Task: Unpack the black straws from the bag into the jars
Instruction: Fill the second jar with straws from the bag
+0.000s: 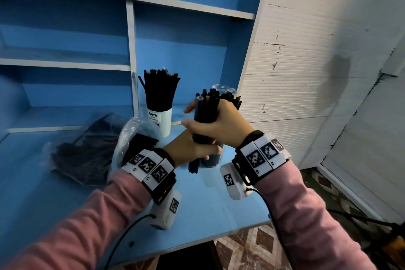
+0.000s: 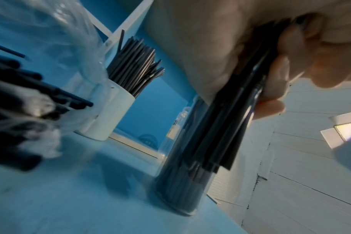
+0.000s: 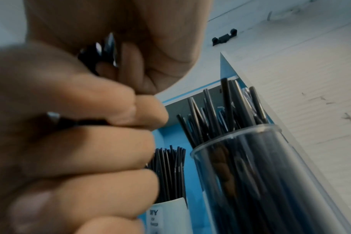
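Note:
Both hands hold one bundle of black straws point(image 1: 205, 116) upright above the blue tabletop. My right hand point(image 1: 221, 125) grips its upper part, my left hand point(image 1: 192, 149) grips it lower down, and the straw ends stick out below. The left wrist view shows the bundle point(image 2: 230, 123) just in front of a clear jar point(image 2: 180, 182) partly filled with straws. This clear jar point(image 1: 211, 161) stands right behind the hands. A white jar point(image 1: 161, 119) labelled DIY, packed with straws, stands to the left. A clear plastic bag point(image 1: 131, 136) of straws lies beside my left wrist.
A second, darker bag of straws point(image 1: 87, 151) lies at the left on the blue table point(image 1: 208, 204). Blue shelving with white edges point(image 1: 131, 55) rises behind the jars. A white panelled wall point(image 1: 306, 72) stands to the right; the table's front edge is near.

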